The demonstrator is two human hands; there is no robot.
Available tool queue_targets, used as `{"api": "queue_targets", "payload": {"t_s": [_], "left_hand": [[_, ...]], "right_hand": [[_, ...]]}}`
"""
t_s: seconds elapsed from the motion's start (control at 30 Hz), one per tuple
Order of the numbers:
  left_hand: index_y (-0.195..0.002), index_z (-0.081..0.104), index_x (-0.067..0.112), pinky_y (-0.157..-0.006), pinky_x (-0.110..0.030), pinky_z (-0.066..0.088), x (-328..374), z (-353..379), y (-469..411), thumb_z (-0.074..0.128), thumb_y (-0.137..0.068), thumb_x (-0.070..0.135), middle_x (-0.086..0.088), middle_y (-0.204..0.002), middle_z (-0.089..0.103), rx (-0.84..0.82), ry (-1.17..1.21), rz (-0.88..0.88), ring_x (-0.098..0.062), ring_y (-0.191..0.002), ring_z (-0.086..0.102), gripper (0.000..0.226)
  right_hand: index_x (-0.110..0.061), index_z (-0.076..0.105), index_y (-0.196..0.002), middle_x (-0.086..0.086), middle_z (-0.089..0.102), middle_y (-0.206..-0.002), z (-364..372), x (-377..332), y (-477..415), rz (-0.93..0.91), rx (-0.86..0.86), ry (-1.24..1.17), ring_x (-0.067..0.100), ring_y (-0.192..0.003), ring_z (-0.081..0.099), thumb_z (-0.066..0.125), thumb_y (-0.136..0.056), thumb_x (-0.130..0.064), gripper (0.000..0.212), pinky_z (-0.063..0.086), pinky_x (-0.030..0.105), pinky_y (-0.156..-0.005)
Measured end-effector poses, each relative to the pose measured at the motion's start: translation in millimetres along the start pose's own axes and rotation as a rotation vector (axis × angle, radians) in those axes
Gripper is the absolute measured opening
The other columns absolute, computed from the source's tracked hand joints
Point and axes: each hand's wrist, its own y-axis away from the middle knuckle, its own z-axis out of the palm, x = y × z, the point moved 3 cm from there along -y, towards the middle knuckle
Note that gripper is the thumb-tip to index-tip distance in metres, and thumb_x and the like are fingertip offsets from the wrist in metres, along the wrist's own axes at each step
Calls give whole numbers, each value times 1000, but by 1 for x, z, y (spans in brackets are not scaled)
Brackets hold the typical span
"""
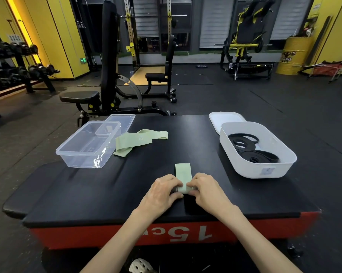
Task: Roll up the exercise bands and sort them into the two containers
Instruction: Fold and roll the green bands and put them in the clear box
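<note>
A light green fabric band (183,173) lies flat on the black padded platform (87,190), its near end rolled up between my hands. My left hand (163,191) and my right hand (204,189) pinch the roll from either side, fingers curled on it. A second green band (135,141) lies loose and unrolled beside the clear plastic container (83,154), which has nothing in it. The white tub (280,170) at the right holds black rubber bands (251,148), coiled.
A clear lid (124,120) lies behind the clear container, and a white lid (223,120) behind the white tub. The platform has a red front edge (107,235). A weight bench (99,95) and gym machines stand beyond on the dark floor.
</note>
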Motion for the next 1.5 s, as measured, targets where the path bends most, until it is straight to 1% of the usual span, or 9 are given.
{"api": "queue_targets", "payload": {"t_s": [0.23, 0.47, 0.6, 0.73, 0.83, 1.0, 1.23, 1.4, 1.5], "left_hand": [[-94, 70, 9, -72, -20, 45, -4, 3, -5, 75, -76, 15, -1, -85, 64, -23, -2, -28, -13, -74, 59, 19], [-98, 72, 8, -74, -17, 42, -8, 3, -9, 71, -82, 14, -6, -87, 67, -36, -3, -61, -17, -77, 62, 18], [-101, 71, 9, -79, -23, 46, -8, 4, -9, 67, -86, 18, -5, -91, 67, -25, -8, -80, -18, -81, 62, 18], [-109, 67, 12, -82, -26, 48, -9, 3, -10, 70, -84, 24, -2, -95, 65, -28, -24, -84, -16, -86, 60, 28], [-104, 67, 11, -79, -27, 49, -7, 2, -10, 77, -77, 21, 0, -95, 62, -48, -35, -70, -14, -83, 58, 30], [-98, 71, 8, -76, -34, 51, -8, 3, -14, 76, -77, 13, -6, -86, 65, -56, -52, -70, -20, -77, 61, 22], [-104, 71, 8, -82, -30, 47, -10, 2, -18, 69, -83, 13, -9, -91, 66, -86, -66, -100, -25, -84, 62, 22], [-109, 69, 5, -84, -24, 40, -7, 1, -19, 62, -89, 11, -13, -97, 66, -109, -88, -118, -27, -89, 61, 23], [-112, 67, 7, -87, -27, 42, -6, 1, -20, 60, -90, 13, -11, -101, 65, -151, -96, -146, -26, -94, 59, 24]], "right_hand": [[-12, 67, -99, 2, 56, -101, 1, 1, 0, 7, -24, 19, 20, -96, 51, 56, -90, -17, 16, 43, 29, -75], [-18, 65, -116, -2, 56, -115, -3, 0, -4, -9, 6, -19, 17, -108, 49, 65, -84, -18, 31, 40, 25, -86], [-20, 68, -114, 2, 60, -113, -1, -2, -6, -5, 4, -8, 20, -104, 51, 57, -89, -13, 28, 39, 25, -85], [-19, 68, -115, 4, 61, -111, -2, -1, -11, 3, -18, -14, 22, -105, 52, 58, -88, -10, 30, 40, 26, -84], [-19, 68, -115, 3, 61, -111, -1, 2, -13, 13, -22, -24, 22, -104, 53, 59, -86, -9, 32, 42, 27, -84], [-17, 69, -110, 5, 61, -108, 1, 2, -12, 0, -16, -11, 24, -101, 54, 56, -88, -10, 27, 44, 29, -82], [-13, 65, -106, 3, 58, -106, -3, 2, -13, 1, -26, 16, 20, -102, 52, 65, -82, -17, 24, 44, 31, -83], [-16, 69, -104, 4, 60, -102, -1, 0, -13, -5, -15, 33, 23, -98, 53, 58, -85, -11, 23, 41, 29, -79], [-16, 70, -104, 5, 61, -102, 0, -1, -11, -29, -5, 23, 23, -96, 53, 57, -84, -10, 24, 43, 30, -80]]}}
